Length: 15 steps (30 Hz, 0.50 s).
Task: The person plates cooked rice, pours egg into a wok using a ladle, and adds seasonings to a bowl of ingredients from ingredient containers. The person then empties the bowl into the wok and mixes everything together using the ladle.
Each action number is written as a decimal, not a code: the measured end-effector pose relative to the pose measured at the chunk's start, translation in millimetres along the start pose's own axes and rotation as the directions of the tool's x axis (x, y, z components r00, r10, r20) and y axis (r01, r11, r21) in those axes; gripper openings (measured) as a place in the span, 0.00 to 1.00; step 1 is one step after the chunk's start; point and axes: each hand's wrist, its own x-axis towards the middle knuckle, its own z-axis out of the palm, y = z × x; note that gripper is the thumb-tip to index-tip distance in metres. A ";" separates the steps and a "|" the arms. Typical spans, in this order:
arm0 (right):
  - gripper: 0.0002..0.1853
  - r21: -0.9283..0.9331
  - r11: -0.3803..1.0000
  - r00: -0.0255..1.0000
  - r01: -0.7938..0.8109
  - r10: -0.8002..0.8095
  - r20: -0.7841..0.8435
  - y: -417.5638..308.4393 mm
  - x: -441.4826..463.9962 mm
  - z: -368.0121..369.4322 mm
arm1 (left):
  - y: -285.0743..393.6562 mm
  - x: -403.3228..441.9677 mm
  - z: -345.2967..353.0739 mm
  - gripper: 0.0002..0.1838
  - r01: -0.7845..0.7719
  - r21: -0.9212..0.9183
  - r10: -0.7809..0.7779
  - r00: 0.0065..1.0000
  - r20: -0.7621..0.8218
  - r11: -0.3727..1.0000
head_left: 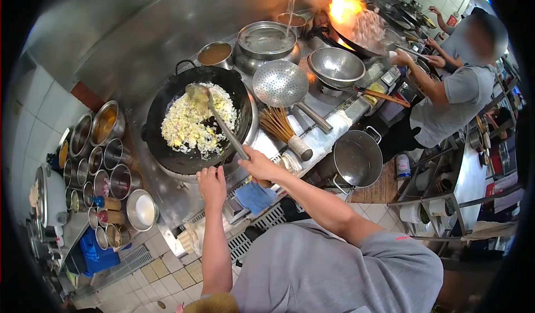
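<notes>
A black wok (pixel 159 104) sits on the burner, with loose white rice and yellow egg bits (pixel 192 126) spread in it. My right hand (pixel 261 165) is closed around the long handle of a metal ladle (pixel 223 124). The bowl of that ladle rests in the rice near the far side. At the wok's near rim, my left hand (pixel 212 186) has its fingers curled over the edge; the part it grips is hidden beneath it. A blue cloth (pixel 255 197) lies just right of my left hand, below my right forearm.
Beside the wok are a perforated strainer (pixel 280 83), a bamboo brush (pixel 281 128) and a water pot (pixel 267 39) under running water. Flames (pixel 345 9) rise from another wok, where a co-worker (pixel 457 90) stands. Metal seasoning bowls (pixel 108 124) crowd the left; a deep pot (pixel 358 158) stands right.
</notes>
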 end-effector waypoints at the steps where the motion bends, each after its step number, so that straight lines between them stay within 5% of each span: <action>1: 0.29 -0.032 0.999 1.000 0.020 -0.020 0.024 0.3 -5.8 0.7 | 0.8 0.4 -1.7 0.15 0.010 0.002 -0.010 1.000 -0.001 1.000; 4: 0.31 -0.238 0.969 0.995 0.062 -0.041 0.091 9.5 -39.3 -12.8 | -4.7 1.2 -0.1 0.15 -0.019 -0.003 0.019 1.000 0.015 1.000; 6: 0.32 -0.542 0.731 0.892 0.413 -0.446 0.078 68.0 -50.5 -41.0 | -8.7 -0.3 4.1 0.15 -0.025 -0.009 0.024 0.999 -0.022 1.000; 7: 0.34 -0.702 0.706 0.996 0.093 -0.061 0.070 26.7 -77.0 -54.8 | -11.7 -0.1 7.1 0.16 -0.033 -0.029 0.032 0.999 -0.035 0.999; 8: 0.35 -0.783 0.621 0.999 0.025 0.002 0.034 12.7 -88.4 -65.6 | -9.5 -1.0 5.7 0.15 0.029 -0.019 -0.029 1.000 -0.008 0.999; 12: 0.36 -0.882 0.471 0.993 0.011 -0.112 -0.047 6.8 -39.5 -72.9 | 2.6 0.0 -8.5 0.14 0.056 0.034 -0.057 0.998 0.012 0.998; 15: 0.37 -0.903 0.430 0.979 0.029 -0.194 -0.061 16.6 21.5 -29.1 | -0.1 4.5 -12.7 0.13 -0.082 0.098 0.088 0.994 -0.061 0.992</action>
